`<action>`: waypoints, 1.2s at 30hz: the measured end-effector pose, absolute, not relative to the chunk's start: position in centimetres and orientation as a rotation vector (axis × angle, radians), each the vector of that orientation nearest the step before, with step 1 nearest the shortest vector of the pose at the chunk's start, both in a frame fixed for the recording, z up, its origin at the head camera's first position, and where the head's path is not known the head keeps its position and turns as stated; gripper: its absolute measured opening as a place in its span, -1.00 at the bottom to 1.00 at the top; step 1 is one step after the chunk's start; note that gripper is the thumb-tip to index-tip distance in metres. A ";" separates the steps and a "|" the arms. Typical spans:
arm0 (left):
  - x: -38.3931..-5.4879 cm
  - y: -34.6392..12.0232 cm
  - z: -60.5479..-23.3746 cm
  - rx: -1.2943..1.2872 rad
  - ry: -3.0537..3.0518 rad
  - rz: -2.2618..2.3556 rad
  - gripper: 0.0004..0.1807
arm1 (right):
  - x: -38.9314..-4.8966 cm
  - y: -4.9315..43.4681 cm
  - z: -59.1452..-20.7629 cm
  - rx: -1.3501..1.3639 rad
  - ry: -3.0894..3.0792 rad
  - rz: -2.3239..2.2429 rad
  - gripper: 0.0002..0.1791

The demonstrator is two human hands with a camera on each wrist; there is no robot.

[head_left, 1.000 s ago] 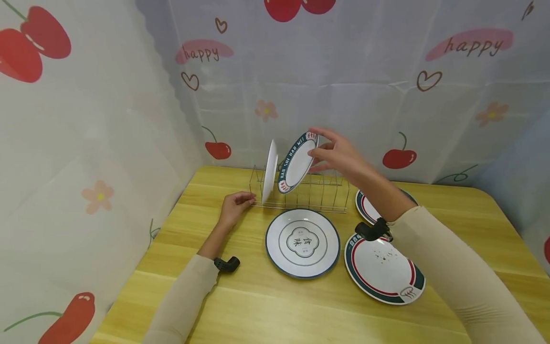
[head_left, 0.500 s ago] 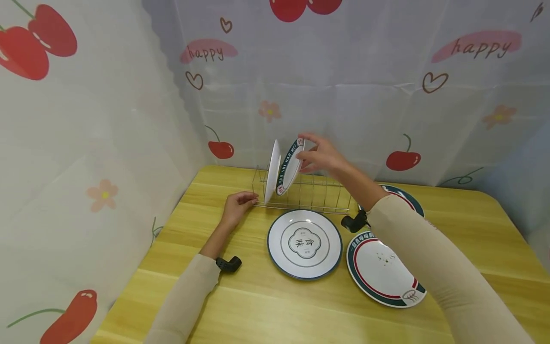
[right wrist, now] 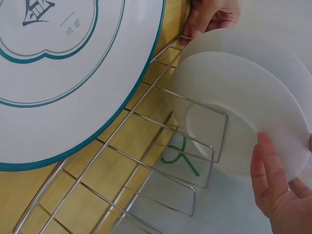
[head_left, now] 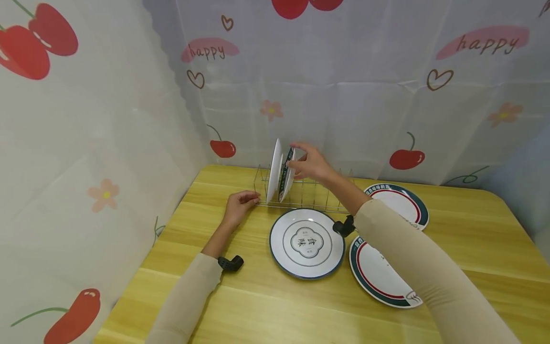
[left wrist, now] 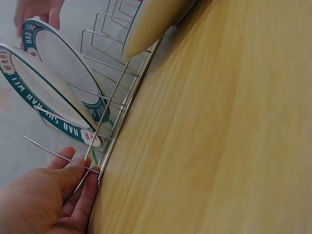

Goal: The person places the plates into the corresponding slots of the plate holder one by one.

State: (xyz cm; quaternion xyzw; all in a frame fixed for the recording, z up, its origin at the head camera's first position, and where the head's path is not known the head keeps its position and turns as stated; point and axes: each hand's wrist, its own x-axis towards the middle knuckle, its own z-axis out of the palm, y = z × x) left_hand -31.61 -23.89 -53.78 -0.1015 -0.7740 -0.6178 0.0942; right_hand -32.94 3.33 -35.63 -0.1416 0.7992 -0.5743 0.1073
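Observation:
Near the top edge, my right hand [head_left: 312, 163] grips a white plate with a dark green lettered rim [head_left: 287, 179], nearly upright in the wire dish rack [head_left: 324, 206]. In the right wrist view, the fingers [right wrist: 273, 161] lie against this plate's plain underside [right wrist: 229, 92]. Just left of it, another plate with a green lettered rim [left wrist: 41, 87] stands tilted in the rack; a narrow gap shows between them. My left hand [head_left: 240, 206] pinches the wire at the rack's left front corner, thumb and fingers round it in the left wrist view.
A blue-rimmed white plate [head_left: 307, 267] lies flat right in front of the rack. To its right, partly under the right sleeve, lie two plates with green and red rims, a front plate [head_left: 374, 282] and a back plate [head_left: 393, 200]. A patterned curtain [head_left: 343, 110] hangs behind the table.
My right hand has moved left and down, bringing its plate from a slant above the rack to nearly upright beside the standing plate. The left hand stays at the rack corner.

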 end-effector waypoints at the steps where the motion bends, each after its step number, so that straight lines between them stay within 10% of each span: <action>1: -31.7 -23.9 -53.8 -0.303 -2.296 -1.835 -0.83 | -33.0 3.4 -35.8 -0.417 2.359 -1.691 -0.26; 19: -31.5 -23.5 -53.4 -0.302 -2.293 -1.831 -0.85 | -31.7 6.5 -36.6 -0.572 2.358 -1.717 -0.27; 36: -31.4 -23.8 -53.6 -0.329 -2.292 -1.811 -0.85 | -23.3 16.6 -36.3 -0.425 2.397 -1.924 -0.38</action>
